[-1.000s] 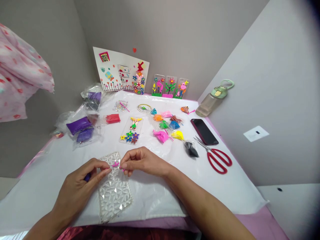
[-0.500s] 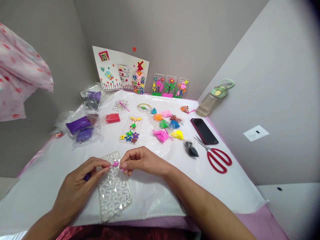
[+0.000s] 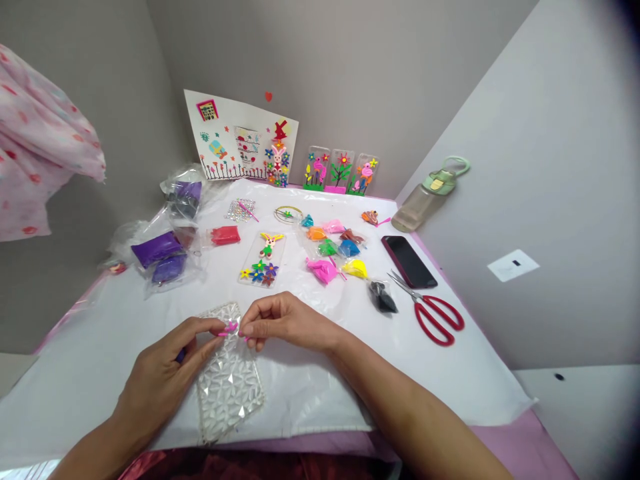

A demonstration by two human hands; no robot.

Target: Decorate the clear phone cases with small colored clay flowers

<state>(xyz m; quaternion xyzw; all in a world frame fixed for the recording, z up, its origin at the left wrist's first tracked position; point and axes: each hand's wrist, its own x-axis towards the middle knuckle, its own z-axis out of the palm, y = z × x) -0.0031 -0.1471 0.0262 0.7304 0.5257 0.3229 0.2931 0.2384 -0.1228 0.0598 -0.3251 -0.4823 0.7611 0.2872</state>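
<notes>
Over the top of a clear, faceted plastic sheet [image 3: 230, 380], my left hand [image 3: 160, 370] pinches a small shaped piece of pink clay [image 3: 230, 327] between thumb and forefinger. Something dark blue or purple [image 3: 181, 355] shows within the curl of its other fingers. My right hand [image 3: 273, 323] is closed just to the right of the clay, thumb against forefinger. A thin pink bit [image 3: 245, 338] peeks out under its fingertips; its kind is mostly hidden. Beyond the hands lies a clear phone case [image 3: 250, 257] bearing a clay rabbit and several clay flowers.
Bagged clay, including pink [image 3: 323, 269], yellow [image 3: 355, 269] and black [image 3: 383, 297], lies centre-right. Red-handled scissors [image 3: 435, 317], a phone [image 3: 409, 261] and a bottle [image 3: 425, 197] are at right. Purple packets [image 3: 159, 249] sit at left; decorated cases [image 3: 341, 172] stand against the wall.
My left hand has shifted slightly right, and the pink clay in its pinch shows a little more. My right hand is nearly unmoved.
</notes>
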